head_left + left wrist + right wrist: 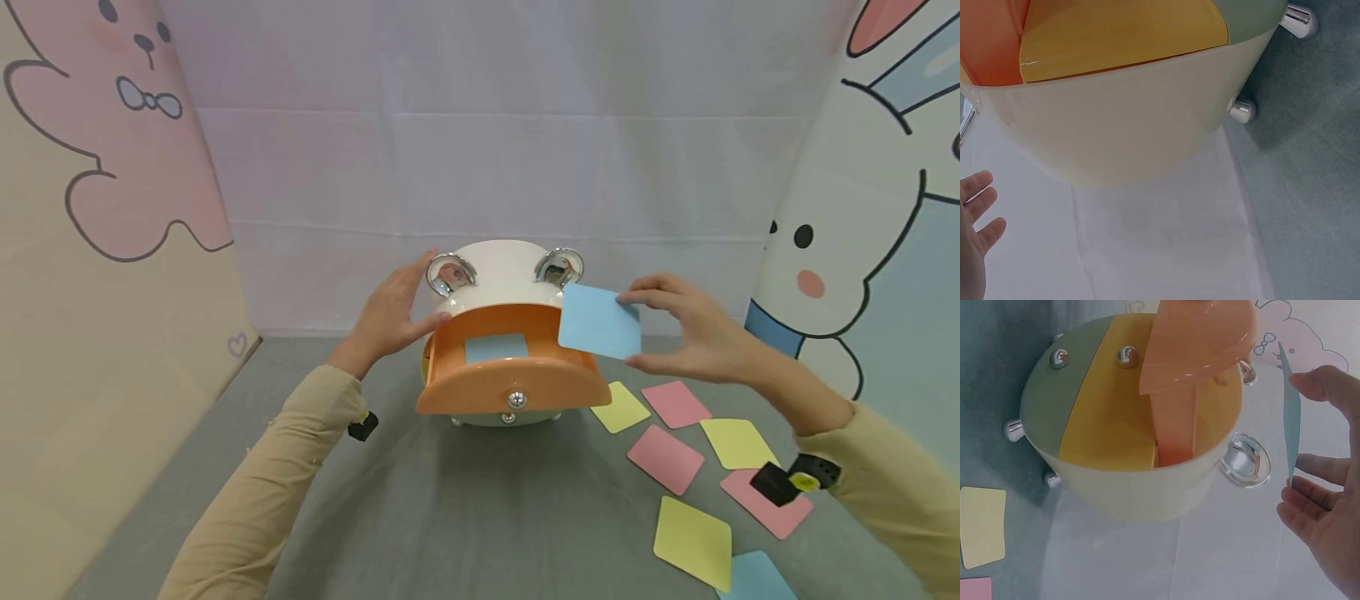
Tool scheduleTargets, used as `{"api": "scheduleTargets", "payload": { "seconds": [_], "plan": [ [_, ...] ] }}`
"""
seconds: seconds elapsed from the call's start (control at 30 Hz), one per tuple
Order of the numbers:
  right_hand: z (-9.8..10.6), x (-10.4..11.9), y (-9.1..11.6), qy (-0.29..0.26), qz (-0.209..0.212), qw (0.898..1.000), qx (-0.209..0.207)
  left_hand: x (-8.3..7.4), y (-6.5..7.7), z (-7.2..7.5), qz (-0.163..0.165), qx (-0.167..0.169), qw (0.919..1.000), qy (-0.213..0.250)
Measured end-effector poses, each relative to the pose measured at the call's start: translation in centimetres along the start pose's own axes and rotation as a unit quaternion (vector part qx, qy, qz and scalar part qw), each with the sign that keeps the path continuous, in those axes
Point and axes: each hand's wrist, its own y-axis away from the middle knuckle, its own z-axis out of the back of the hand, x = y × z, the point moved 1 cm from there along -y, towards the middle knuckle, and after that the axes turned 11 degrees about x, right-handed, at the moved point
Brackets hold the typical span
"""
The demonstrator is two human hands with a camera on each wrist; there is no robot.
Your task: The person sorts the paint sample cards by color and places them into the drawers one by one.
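A blue card (598, 323) is pinched at its edges between the thumb and fingers of my right hand (686, 329), raised beside the right end of an orange drawer (487, 385). The drawer is pulled out of a white round-bodied box (502, 271) with silver bell-like ears. Another blue card (497, 347) lies inside it. My left hand (393, 312) has its fingers extended along the box's left side, thumb near the drawer's upper left edge. In the right wrist view the held card (1291, 419) appears edge-on, and a yellow drawer (1110, 412) sits below the orange one.
Several yellow, pink and blue cards lie on the grey cloth at right, among them a yellow card (693, 542) and a pink card (666, 458). A white curtain (487, 167) hangs behind the box. Printed cartoon panels flank both sides.
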Motion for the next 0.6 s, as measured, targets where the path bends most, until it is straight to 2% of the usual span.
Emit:
{"api": "scheduleTargets", "payload": {
  "seconds": [0.23,0.6],
  "plan": [
    [-0.9,1.0,-2.0,-0.009,0.026,1.0,0.015,0.0,-0.1,0.0,0.001,-0.002,1.0,-0.001],
    [-2.0,1.5,-4.3,-0.037,0.026,0.998,0.04,0.1,0.0,0.1,0.0,0.0,1.0,-0.002]
  ]
}}
